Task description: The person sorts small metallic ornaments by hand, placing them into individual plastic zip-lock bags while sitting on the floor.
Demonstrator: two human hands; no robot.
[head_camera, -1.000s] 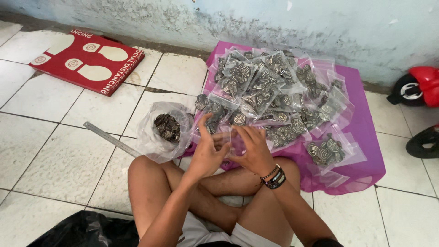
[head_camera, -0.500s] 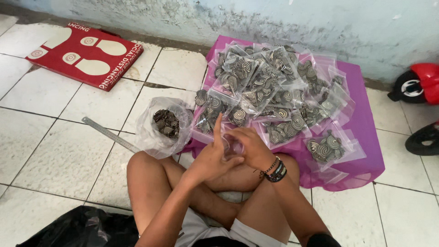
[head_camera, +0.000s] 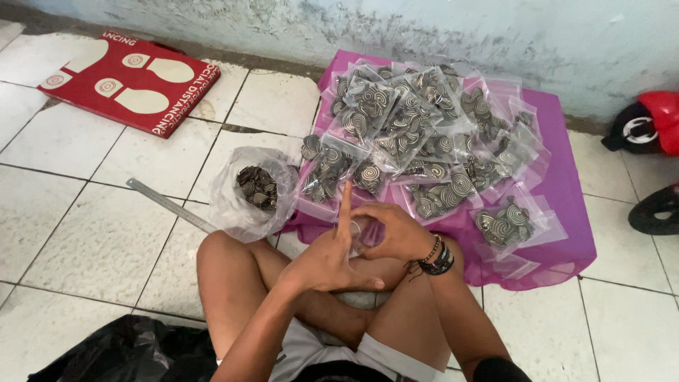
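I sit cross-legged on a tiled floor with both hands together over my lap. My left hand (head_camera: 327,256) has its index finger raised straight up, and its other fingers pinch a small clear plastic bag (head_camera: 359,232). My right hand (head_camera: 393,229), with dark bracelets on the wrist, grips the same bag from the other side. The bag's contents are hidden by my fingers. Just beyond my hands lies a pile of clear bags packed with spiral-patterned round pieces (head_camera: 414,134), spread on a purple cloth (head_camera: 562,191).
An open plastic bag of loose spiral pieces (head_camera: 257,187) stands left of the cloth, with a metal ruler (head_camera: 170,205) beside it. A red board with white footprints (head_camera: 131,81) lies far left. A black bag (head_camera: 120,350) is near my left knee, and a red and black helmet (head_camera: 647,124) is by the wall.
My hands have drawn back from the edge of the pile toward my lap and closed together. My left index finger now points upward.
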